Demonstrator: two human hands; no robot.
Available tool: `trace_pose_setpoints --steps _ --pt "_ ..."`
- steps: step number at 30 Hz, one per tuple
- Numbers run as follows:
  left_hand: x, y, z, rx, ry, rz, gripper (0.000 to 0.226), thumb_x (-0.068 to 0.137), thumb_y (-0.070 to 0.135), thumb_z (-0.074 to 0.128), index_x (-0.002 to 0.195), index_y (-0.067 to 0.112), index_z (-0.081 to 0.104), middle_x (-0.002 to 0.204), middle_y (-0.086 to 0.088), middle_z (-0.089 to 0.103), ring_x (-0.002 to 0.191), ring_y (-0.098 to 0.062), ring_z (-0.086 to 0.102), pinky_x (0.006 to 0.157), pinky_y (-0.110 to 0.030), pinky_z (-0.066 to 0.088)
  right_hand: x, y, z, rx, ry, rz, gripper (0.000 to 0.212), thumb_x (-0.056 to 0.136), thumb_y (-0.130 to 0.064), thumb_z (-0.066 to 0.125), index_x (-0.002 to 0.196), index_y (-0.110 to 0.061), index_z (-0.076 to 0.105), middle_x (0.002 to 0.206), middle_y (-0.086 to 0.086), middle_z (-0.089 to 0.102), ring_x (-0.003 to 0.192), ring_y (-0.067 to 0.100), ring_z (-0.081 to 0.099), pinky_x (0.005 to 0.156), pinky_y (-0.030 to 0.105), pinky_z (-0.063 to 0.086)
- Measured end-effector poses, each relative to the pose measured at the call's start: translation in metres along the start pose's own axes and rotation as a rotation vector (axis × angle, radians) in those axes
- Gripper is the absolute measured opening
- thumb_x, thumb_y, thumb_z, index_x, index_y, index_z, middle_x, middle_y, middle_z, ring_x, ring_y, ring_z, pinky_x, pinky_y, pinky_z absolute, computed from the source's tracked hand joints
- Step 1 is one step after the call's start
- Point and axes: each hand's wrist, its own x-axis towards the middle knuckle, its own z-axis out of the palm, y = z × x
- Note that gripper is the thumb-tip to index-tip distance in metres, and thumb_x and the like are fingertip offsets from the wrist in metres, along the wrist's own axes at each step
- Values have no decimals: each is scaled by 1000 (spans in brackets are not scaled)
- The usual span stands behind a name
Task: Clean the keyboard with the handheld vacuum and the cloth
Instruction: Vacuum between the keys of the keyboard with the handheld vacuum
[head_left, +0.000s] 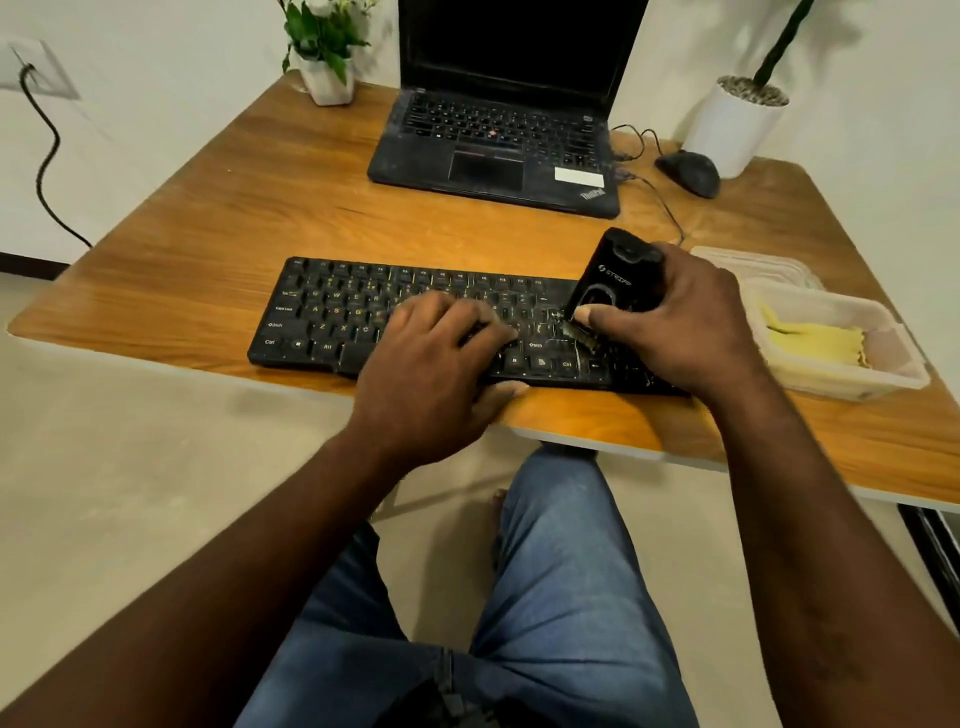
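A black keyboard lies along the front edge of the wooden table. My right hand grips a black handheld vacuum, which stands tilted with its brush nozzle on the keys at the keyboard's right end. My left hand rests on the middle of the keyboard, fingers spread over the keys and thumb at the front edge. A yellow cloth lies folded in a clear plastic container just right of the keyboard.
An open black laptop stands behind the keyboard, with a black mouse and its cable to the right. White plant pots sit at the back left and back right. My knees are below the table's edge.
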Motion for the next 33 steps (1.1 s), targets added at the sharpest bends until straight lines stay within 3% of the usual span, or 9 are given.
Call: trace_pose_setpoints --steps 4,9,14,17,19,24,29,33 --pt "-8 6 7 70 74 31 54 97 58 54 134 20 64 129 -3 62 116 -29 53 98 -47 37 34 -13 -1 -60 -61 -37 70 75 -43 90 136 -25 61 128 -1 70 107 12 64 87 27 51" --pt "-10 6 7 56 108 44 49 93 51 59 131 21 65 128 -4 61 116 -30 53 95 -47 37 45 -23 4 -163 -84 -128 71 72 -45 90 134 -26 62 126 -1 72 109 15 67 91 31 55" --pt "-12 4 14 20 222 86 35 95 41 64 116 14 71 116 -8 64 104 -31 54 83 -45 41 33 -18 1 96 -332 -118 61 69 -38 94 123 -30 67 110 -10 74 98 6 71 89 38 61" --pt "-15 2 18 -5 297 142 22 97 30 64 101 10 72 106 -10 67 95 -32 56 76 -45 41 38 -17 11 -74 -106 -139 69 72 -41 92 132 -25 62 120 -5 72 100 6 66 87 27 55" --pt "-16 1 18 -22 311 149 18 96 25 66 97 9 73 104 -10 67 94 -33 58 75 -46 42 41 -17 12 -156 32 -123 70 73 -44 91 133 -24 62 123 -1 72 101 10 64 86 27 54" --pt "-15 0 16 -41 306 130 18 95 25 68 95 8 74 101 -10 67 92 -32 57 73 -45 43 33 -22 5 69 -276 -156 63 69 -37 94 124 -27 64 113 -10 71 101 7 68 87 32 59" --pt "-15 1 18 -58 314 118 20 96 28 68 94 9 73 98 -10 66 91 -31 56 72 -48 44 35 -16 4 -108 16 -118 64 72 -43 91 127 -27 62 120 -3 72 101 10 64 83 28 55" --pt "-15 -1 19 -61 300 114 29 97 38 69 97 10 74 98 -9 66 90 -31 56 73 -47 44 22 -20 6 103 -281 -164 55 71 -38 92 116 -27 64 108 -9 72 97 6 69 85 34 61"
